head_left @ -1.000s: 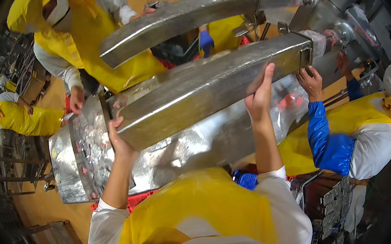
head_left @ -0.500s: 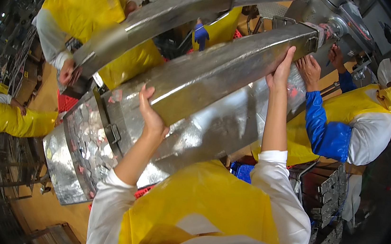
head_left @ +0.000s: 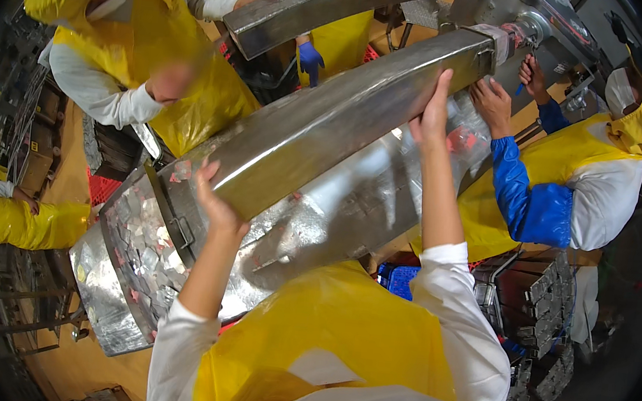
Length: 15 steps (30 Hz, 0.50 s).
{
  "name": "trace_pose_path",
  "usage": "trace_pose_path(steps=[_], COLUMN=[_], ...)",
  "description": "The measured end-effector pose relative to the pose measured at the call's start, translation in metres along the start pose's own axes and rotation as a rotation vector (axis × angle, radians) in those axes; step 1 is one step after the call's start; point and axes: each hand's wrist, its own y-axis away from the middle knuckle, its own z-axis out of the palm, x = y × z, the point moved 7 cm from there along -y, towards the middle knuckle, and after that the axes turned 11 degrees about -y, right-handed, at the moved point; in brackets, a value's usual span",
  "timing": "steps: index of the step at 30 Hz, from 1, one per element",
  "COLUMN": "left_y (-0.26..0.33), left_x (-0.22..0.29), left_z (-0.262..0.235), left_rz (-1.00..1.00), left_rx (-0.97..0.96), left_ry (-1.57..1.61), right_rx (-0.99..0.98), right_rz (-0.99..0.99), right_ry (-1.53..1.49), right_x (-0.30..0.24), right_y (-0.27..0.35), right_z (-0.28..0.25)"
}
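Note:
A long, box-shaped metal mould [head_left: 346,113] runs slantwise over a metal table, its far right end at a pipe nozzle [head_left: 522,32]. My left hand [head_left: 220,204] grips its near left end, thumb up along the side, the other fingers partly hidden beneath. Toward the far end, my right hand [head_left: 431,118] holds the same mould along its near side. Just beyond it, the hand [head_left: 492,105] of a co-worker in a blue sleeve is by the nozzle end. Pale and pinkish scraps [head_left: 148,249] lie on the left part of the metal table [head_left: 333,237].
Another metal mould [head_left: 334,2] slants across the back, with a hand of a yellow-aproned co-worker [head_left: 158,35] at it. A blue-gloved hand [head_left: 310,60] shows behind my mould. Stacked metal moulds [head_left: 548,310] stand at the right, near a blue crate [head_left: 399,279].
My mould and both hands have shifted a little left. The back mould has moved up and right; the co-worker's blurred hand has come away from its near end.

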Motion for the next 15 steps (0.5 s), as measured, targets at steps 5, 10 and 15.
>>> trace_pose_path(steps=[5,10,15], left_y=[0.02,0.017,0.006], left_x=[0.036,0.035,0.028], left_z=[-0.044,-0.046,-0.049], left_rz=[-0.018,-0.044,-0.031], left_rx=[-0.025,-0.043,-0.072], left_ry=[-0.021,-0.047,-0.014], right_rx=[0.041,0.09,0.041], right_rz=[0.06,0.102,0.327], right_ry=[-0.029,0.012,0.323], right_x=[0.038,0.037,0.005], right_y=[0.055,0.052,0.052], right_z=[0.038,0.023,0.018])
